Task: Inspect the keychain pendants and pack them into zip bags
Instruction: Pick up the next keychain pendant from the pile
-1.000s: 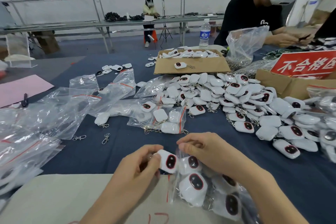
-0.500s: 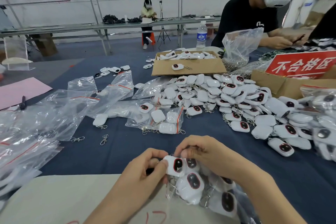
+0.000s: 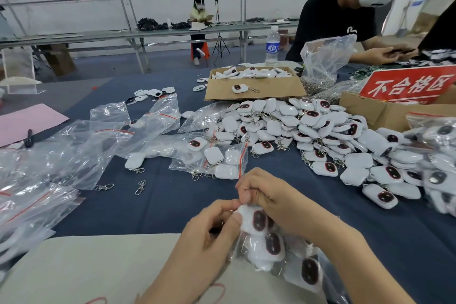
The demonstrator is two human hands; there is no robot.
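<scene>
A clear zip bag (image 3: 293, 264) lies in front of me with several white keychain pendants inside, each with a dark oval face. My left hand (image 3: 209, 237) pinches a white pendant (image 3: 254, 221) at the bag's mouth. My right hand (image 3: 269, 195) pinches the bag's top edge just above that pendant. A big heap of loose white pendants (image 3: 320, 136) covers the blue cloth to the right. Another zip bag (image 3: 214, 158) holding a few pendants lies just beyond my hands.
Empty zip bags (image 3: 61, 155) are spread across the left. An open cardboard box (image 3: 254, 84) with pendants stands at the back, a box with a red sign (image 3: 407, 86) at right. A person in black works across the table. Loose metal clasps (image 3: 140, 186) lie on the cloth.
My left hand has pushed the white pendant rightward into the bag's mouth. My right hand has closed in over the bag's top edge.
</scene>
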